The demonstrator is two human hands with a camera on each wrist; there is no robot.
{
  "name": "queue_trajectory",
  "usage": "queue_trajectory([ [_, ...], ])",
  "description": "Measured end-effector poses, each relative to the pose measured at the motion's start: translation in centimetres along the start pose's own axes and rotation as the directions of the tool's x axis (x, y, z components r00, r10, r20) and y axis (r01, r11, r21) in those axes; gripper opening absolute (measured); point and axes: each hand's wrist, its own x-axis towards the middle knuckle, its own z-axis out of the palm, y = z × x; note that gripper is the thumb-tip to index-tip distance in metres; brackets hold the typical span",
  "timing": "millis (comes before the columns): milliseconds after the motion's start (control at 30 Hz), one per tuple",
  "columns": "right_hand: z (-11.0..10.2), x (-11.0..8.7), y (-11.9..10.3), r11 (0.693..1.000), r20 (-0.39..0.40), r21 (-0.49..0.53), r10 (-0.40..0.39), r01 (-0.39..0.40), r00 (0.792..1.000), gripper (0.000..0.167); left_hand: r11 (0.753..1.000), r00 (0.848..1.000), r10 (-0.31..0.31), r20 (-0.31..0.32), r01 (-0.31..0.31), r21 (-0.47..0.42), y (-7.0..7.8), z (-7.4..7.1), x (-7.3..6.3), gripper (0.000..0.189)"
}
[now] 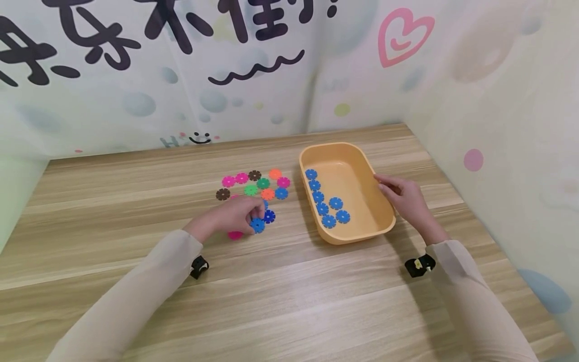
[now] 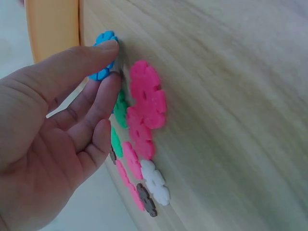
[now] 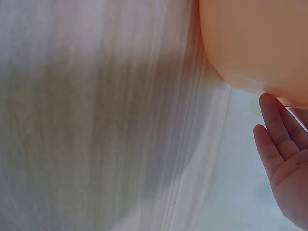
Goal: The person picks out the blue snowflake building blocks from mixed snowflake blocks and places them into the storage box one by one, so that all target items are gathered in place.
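Note:
My left hand (image 1: 229, 215) pinches a blue flower-shaped disc (image 1: 258, 225) between thumb and fingers, at the near side of a loose group of discs. In the left wrist view the blue disc (image 2: 105, 38) stands on edge under the thumb tip, with pink discs (image 2: 147, 94) just beyond it. On the right, my right hand (image 1: 406, 202) holds the right rim of an orange plastic tub (image 1: 362, 173). Fingertips meet the tub's outer wall (image 3: 255, 48) in the right wrist view; the thumb is hidden there. Several blue discs (image 1: 329, 221) lie inside the tub along its left side and near end.
Pink, brown, green, orange and blue discs (image 1: 268, 194) lie on the wooden table (image 1: 289, 301) left of the tub; a white disc (image 2: 155, 182) shows in the left wrist view. Printed wall cloth (image 1: 253, 110) closes off the back and right.

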Motion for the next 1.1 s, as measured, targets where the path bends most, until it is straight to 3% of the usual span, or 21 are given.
queue_trajectory([
  [300, -0.3, -0.5, -2.2, 1.000, 0.001, 0.001, -0.006, 0.006, 1.000, 0.030, 0.999, 1.000, -0.012, 0.024, 0.013, -0.033, 0.7, -0.9, 0.0, 0.019],
  [433, -0.1, -0.1, -0.1, 1.000, -0.003, 0.007, -0.002, 0.002, 1.000, 0.031, 0.999, 0.999, -0.031, 0.025, 0.031, -0.018, 1.1, -1.4, 0.1, 0.018],
  [667, 0.0, -0.1, 0.2, 1.000, -0.006, 0.007, -0.005, 0.005, 1.000, 0.031, 1.000, 1.000, 0.006, 0.025, -0.006, -0.002, 1.9, -2.6, 0.7, 0.015],
  [1100, 0.0, -0.1, 0.2, 1.000, -0.001, 0.003, 0.007, -0.007, 1.000, 0.032, 0.997, 0.997, 0.071, 0.027, -0.071, 0.031, 5.9, -5.3, 3.3, 0.017],
])
